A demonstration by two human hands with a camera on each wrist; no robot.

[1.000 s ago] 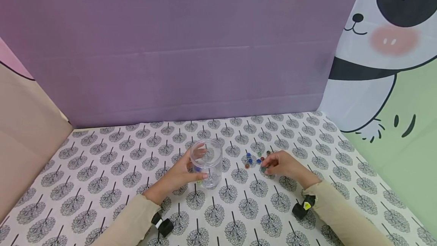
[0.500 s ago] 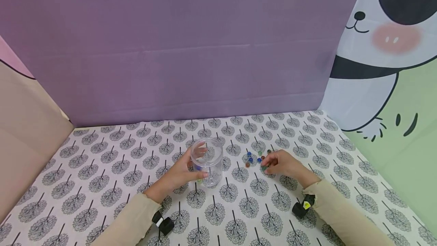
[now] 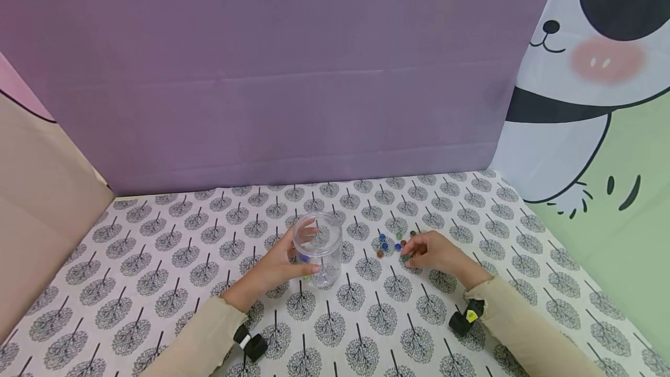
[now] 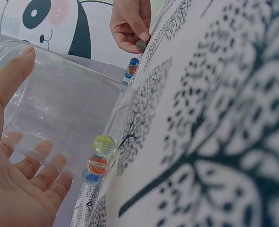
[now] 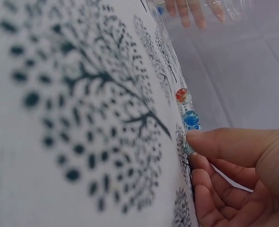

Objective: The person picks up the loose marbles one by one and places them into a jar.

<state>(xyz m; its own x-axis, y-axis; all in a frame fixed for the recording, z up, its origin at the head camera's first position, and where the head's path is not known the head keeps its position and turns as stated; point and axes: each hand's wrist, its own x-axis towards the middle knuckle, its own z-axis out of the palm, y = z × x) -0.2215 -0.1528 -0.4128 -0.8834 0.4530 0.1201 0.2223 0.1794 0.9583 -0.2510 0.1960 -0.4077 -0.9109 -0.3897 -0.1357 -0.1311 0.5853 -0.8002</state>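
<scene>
A clear plastic jar (image 3: 317, 249) stands upright on the tree-patterned tablecloth (image 3: 366, 319). My left hand (image 3: 302, 255) grips it from the left, thumb in front and fingers behind. In the left wrist view the jar (image 4: 59, 104) holds a yellow-green marble (image 4: 103, 144), an orange one (image 4: 97, 164) and a blue one. Right of the jar lie several loose marbles (image 3: 389, 243), blue, red and green. My right hand (image 3: 408, 255) rests at their near edge and pinches a dark green marble (image 3: 405, 258) between thumb and forefinger, also seen as the pinched marble (image 4: 140, 45). A red marble (image 5: 182, 95) and a blue marble (image 5: 191, 118) lie just beyond the fingertips.
A purple board (image 3: 282, 74) walls off the back of the table. A panda cloth (image 3: 591, 86) hangs on the right and a tan panel (image 3: 42, 202) stands on the left. Black wrist cameras (image 3: 250, 343) sit on both sleeves.
</scene>
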